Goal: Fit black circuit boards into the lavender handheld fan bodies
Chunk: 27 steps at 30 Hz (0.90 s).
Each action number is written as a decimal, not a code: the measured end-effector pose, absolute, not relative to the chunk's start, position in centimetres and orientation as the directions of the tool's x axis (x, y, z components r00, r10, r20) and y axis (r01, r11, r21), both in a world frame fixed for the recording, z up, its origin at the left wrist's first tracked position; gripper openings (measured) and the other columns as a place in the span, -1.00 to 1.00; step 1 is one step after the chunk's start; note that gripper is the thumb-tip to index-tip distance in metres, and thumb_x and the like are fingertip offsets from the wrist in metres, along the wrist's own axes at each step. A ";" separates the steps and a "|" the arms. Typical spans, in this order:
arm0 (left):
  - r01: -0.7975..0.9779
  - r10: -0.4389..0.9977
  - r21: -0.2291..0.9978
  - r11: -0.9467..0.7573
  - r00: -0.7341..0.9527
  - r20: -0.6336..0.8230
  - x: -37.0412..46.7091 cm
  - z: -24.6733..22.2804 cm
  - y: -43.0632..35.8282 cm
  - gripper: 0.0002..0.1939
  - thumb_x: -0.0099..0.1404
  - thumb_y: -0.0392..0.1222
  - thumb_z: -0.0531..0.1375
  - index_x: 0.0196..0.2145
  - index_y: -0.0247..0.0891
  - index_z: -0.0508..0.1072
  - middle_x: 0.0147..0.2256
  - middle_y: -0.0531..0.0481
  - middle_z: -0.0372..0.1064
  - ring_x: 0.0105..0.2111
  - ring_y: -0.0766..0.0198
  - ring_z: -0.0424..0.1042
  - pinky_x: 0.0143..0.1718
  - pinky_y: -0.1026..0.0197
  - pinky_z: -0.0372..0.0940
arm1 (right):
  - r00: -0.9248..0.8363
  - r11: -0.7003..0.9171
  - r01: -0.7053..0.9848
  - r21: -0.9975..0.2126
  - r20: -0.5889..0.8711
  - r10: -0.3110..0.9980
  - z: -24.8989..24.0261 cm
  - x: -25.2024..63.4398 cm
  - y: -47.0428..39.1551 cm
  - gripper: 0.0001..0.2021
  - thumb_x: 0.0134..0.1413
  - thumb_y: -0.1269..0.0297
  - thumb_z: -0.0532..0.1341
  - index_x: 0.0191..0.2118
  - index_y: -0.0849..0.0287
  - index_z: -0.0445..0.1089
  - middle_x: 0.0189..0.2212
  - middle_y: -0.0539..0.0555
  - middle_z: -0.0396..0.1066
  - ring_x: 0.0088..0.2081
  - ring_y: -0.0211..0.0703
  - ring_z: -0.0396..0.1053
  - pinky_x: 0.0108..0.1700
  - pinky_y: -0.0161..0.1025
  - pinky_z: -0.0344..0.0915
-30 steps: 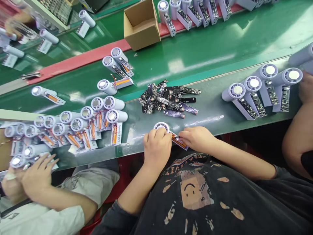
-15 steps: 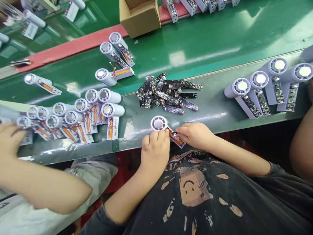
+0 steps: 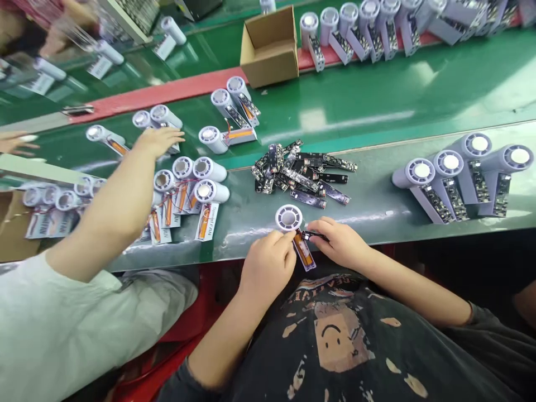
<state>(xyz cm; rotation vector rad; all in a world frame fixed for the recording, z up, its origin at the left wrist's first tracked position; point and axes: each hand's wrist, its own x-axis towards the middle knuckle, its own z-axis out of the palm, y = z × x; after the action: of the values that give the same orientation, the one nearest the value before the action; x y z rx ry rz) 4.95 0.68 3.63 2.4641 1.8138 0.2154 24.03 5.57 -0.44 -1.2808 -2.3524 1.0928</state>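
A lilac handheld fan [image 3: 288, 218] rests at the table's front edge, its round end facing up. Its open handle [image 3: 307, 258] points towards me and shows an orange part inside. My left hand [image 3: 270, 259] is closed on the fan where the handle meets the round head. Between the fingers of my right hand [image 3: 341, 240] is a small black circuit board [image 3: 314, 236], held beside the top of the open handle. Fingertips of both hands almost meet there, and they hide the finer parts. Just beyond lies a pile of black circuit boards [image 3: 301, 173].
Several fans with orange parts [image 3: 205, 220] crowd the left, where a co-worker's arm [image 3: 121, 206] reaches across. Fans with boards fitted [image 3: 450, 162] stand at right. A cardboard box [image 3: 270, 61] and a row of fans [image 3: 349, 28] line the red strip behind.
The co-worker's hand has gone from the front left to fans on the green surface farther back. My view has shifted left. Both my hands stay at the same fan, the board now lower and angled.
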 end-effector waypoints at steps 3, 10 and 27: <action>0.917 0.906 0.094 -0.389 0.362 0.219 3.4 3.4 1.7 -0.54 0.32 -0.34 0.08 0.15 -0.20 0.38 0.06 -0.21 0.43 0.07 -0.02 0.37 0.07 -0.04 0.22 | -0.584 0.349 0.611 -0.711 -0.106 0.805 -0.3 24.1 5.9 -0.77 0.26 0.36 0.15 0.00 0.09 0.42 -0.16 0.06 0.44 -0.17 -0.18 0.44 -0.12 -0.24 0.33; 0.909 0.916 0.117 -0.401 0.392 0.089 2.8 2.0 4.3 -0.54 0.27 -0.20 0.24 0.13 -0.13 0.41 0.04 -0.17 0.39 -0.05 0.00 0.37 -0.10 0.02 0.32 | -0.534 0.420 0.697 -0.581 -0.030 0.845 0.9 24.8 5.3 -0.68 0.24 0.18 0.21 0.08 0.06 0.46 -0.17 0.10 0.42 -0.23 -0.18 0.44 -0.17 -0.26 0.36; 0.888 0.953 0.365 -0.279 0.208 0.222 3.5 -0.3 3.5 -0.59 0.19 -0.15 0.31 0.02 -0.17 0.48 -0.09 -0.14 0.33 -0.15 0.06 0.30 -0.06 0.02 0.28 | -0.443 0.392 0.859 -0.328 -0.095 0.891 2.0 23.0 5.1 -0.71 0.22 0.15 0.25 0.04 -0.06 0.52 -0.29 0.16 0.35 -0.22 -0.03 0.22 -0.22 -0.16 0.13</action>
<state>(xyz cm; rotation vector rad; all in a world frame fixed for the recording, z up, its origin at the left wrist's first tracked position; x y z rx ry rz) 3.45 3.47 -0.30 2.3139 1.7816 0.6120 23.01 5.09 2.05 -1.6021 -2.5393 0.5082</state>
